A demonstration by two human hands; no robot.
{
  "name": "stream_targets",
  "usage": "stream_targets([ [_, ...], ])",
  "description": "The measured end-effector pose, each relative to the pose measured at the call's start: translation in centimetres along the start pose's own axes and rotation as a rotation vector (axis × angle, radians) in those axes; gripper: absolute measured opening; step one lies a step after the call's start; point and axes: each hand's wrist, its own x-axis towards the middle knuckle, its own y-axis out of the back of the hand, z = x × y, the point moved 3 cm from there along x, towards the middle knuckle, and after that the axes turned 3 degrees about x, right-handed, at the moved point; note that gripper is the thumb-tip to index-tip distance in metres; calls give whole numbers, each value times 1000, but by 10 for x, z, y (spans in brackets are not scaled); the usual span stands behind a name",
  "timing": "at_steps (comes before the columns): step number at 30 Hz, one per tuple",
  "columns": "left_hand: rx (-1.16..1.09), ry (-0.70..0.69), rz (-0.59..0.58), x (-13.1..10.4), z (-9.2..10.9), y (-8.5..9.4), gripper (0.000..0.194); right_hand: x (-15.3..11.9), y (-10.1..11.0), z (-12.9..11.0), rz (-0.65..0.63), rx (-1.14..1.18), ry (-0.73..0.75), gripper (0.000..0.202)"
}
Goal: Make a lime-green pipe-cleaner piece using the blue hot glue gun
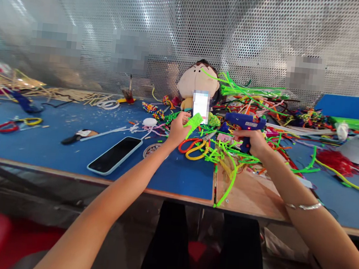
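Observation:
A bright green fuzzy piece [193, 124], seemingly made of pipe cleaners, is gripped in my left hand [179, 130] above the table. My right hand [256, 142] is wrapped around the handle of a blue glue gun [244, 121], whose nozzle points left toward the green piece but stays apart from it. Scissors with red and yellow handles [197, 148] lie between my hands. Loose green pipe cleaner pieces [225, 151] are scattered below the glue gun. Behind the green piece, a lit phone screen [200, 105] stands against a plush doll [197, 83].
On the blue table [69, 153] lie a dark-screened phone [115, 156], a brush [79, 136] and a second pair of scissors [20, 124]. Bundled green pipe cleaners [253, 92] are heaped at the back right. Red strands [335, 162] lie farther right. A perforated metal panel [113, 26] stands behind.

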Motion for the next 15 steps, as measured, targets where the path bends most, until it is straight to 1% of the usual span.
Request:
stream_targets([
  [15,21,3,6,0,2,1,34,0,-1,0,-7,51,19,17],
])
